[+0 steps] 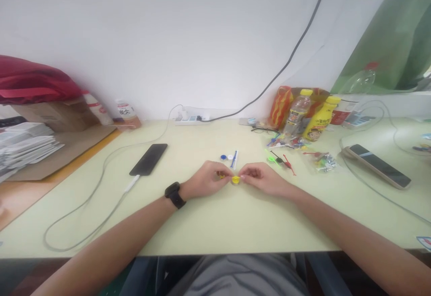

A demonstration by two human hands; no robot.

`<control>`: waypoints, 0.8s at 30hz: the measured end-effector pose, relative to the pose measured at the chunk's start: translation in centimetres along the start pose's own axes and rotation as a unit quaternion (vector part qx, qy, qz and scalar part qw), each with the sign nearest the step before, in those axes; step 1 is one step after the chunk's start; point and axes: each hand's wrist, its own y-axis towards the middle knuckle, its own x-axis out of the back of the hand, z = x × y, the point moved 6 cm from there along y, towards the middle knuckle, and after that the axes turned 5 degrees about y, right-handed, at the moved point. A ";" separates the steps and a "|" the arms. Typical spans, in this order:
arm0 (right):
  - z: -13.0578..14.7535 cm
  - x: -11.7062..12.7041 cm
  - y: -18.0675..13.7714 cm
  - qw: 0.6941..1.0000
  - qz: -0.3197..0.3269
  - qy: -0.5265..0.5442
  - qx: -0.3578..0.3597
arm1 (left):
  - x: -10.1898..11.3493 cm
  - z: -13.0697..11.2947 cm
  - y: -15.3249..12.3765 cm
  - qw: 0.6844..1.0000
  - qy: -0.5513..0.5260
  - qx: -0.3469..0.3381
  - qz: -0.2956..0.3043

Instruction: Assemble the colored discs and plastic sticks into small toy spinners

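Place: desk workspace, office-like; you can't tell office from home here
Desk (pixel 215 224): pale top beneath your fingers (pixel 248 179), pushed against a plain white wall (pixel 168 40)
Power strip (pixel 191 121): beyond your fingers by the wall, cable plugged in
Phones (pixel 148 159): one left of your fingers, cabled; one well right
Drink bottle (pixel 296 114): beyond your fingers, rightward
Cardboard box (pixel 57 114): far left of your fingers
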 end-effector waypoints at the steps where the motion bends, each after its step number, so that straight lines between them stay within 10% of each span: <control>1: -0.2 0.0 0.0 1.000 -0.004 -0.004 -0.016 | -0.1 0.2 0.0 1.000 0.000 0.005 0.006; 24: -1.1 0.7 -0.3 0.992 0.051 0.040 -0.111 | 0.4 3.3 0.2 0.972 -0.161 0.111 0.128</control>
